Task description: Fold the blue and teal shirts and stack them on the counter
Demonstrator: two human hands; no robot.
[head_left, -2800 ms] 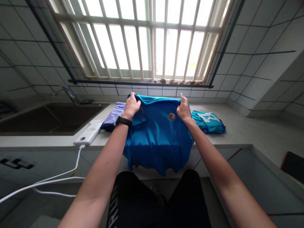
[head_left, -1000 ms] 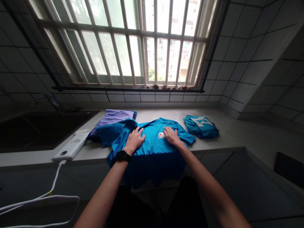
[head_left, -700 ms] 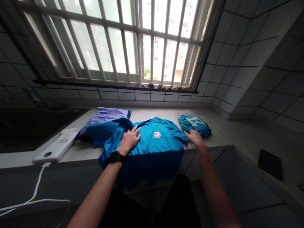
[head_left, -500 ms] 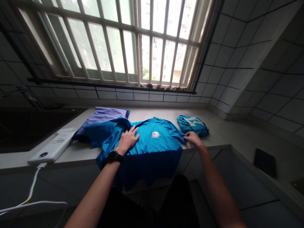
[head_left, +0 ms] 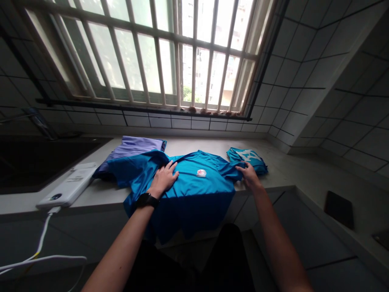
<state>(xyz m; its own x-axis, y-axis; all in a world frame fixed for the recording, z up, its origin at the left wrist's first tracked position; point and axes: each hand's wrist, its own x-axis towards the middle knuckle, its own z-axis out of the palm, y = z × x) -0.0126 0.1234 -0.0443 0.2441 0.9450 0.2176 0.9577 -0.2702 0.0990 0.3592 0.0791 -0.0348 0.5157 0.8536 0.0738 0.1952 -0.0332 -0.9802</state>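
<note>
A blue T-shirt [head_left: 194, 194] lies spread over the counter, its lower part hanging down over the front edge. A small round white and red logo shows on its chest. My left hand [head_left: 164, 177] rests flat on the shirt, left of the logo, fingers stretched out; a black watch is on that wrist. With my right hand [head_left: 248, 175] I pinch the end of the right-side sleeve, which is drawn out toward the right. Just behind that hand sits a folded teal garment [head_left: 251, 159] with white print. Folded lavender cloth [head_left: 141, 144] lies behind the left sleeve.
At left, a white power bank [head_left: 68, 185] with a plugged-in white cable [head_left: 44, 235] stands beside the dark sink [head_left: 18, 188]. A dark flat object [head_left: 338, 209] lies on the right-hand counter [head_left: 316, 174]. A barred window [head_left: 158, 52] is behind the counter.
My right hand has raised the sleeve end slightly and pulled it outward, so the sleeve is straighter. The chest fabric and logo have shifted a little right. My left hand has stayed put.
</note>
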